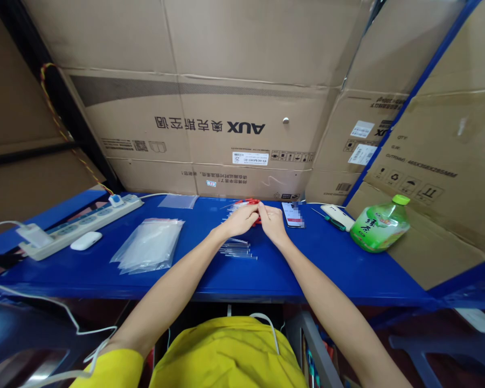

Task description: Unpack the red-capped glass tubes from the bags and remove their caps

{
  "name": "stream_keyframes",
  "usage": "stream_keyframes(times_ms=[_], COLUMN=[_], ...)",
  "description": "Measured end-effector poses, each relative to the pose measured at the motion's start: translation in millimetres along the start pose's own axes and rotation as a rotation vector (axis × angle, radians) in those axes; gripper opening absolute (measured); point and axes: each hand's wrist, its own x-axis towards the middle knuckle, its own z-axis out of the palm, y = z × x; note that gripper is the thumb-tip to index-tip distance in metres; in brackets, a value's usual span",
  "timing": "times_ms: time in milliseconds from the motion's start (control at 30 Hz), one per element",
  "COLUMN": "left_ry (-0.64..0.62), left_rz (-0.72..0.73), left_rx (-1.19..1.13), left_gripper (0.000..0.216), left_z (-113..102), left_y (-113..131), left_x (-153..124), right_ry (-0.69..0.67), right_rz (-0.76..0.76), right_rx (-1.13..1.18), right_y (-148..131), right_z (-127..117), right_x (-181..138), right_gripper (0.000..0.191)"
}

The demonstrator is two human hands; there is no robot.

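My left hand and my right hand meet over the middle of the blue table, fingers pinched close together. Small red pieces show at and just beyond the fingertips; whatever is between the fingers is too small and covered to make out. Under and in front of my left hand lie several thin clear rods, roughly side by side. More thin pale pieces lie behind that hand, partly hidden by it.
Clear plastic bags are stacked at left, with a flat bag behind. Further left are a power strip and white earbud case. To the right: a phone, green-handled screwdriver, white device and green bottle. Cardboard walls the back.
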Motion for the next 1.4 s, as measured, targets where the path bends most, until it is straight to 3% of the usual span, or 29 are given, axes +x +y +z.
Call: stream_keyframes(times_ms=[400, 533, 767, 900, 1100, 1400], left_ry=[-0.022, -0.069, 0.024, 0.024, 0.058, 0.056], left_rz=[-0.037, 0.023, 0.078, 0.071, -0.050, -0.013], left_rx=[0.270, 0.185, 0.207, 0.299, 0.423, 0.427], left_gripper=[0.021, 0.019, 0.021, 0.020, 0.023, 0.025], left_z=[-0.4, -4.1, -2.0, -1.3, 0.1, 7.5], left_y=[11.5, 12.0, 10.8, 14.2, 21.0, 11.6], left_x=[-6.4, -6.0, -5.3, -5.9, -5.4, -0.9], right_ry=[0.110, 0.088, 0.098, 0.156, 0.251, 0.234], right_rz=[0.214, 0.157, 0.007, 0.001, 0.050, 0.039], right_rx=[0.146, 0.157, 0.042, -0.011, -0.065, -0.079], right_y=[2.1, -1.7, -7.9, -7.7, -7.6, -6.8], right_z=[-2.0, -4.1, -8.9, -8.1, -4.9, -1.0], right_x=[4.7, 3.8, -3.4, -5.6, -3.9, -3.5], right_gripper=[0.062, 0.062, 0.056, 0.055, 0.063, 0.067])
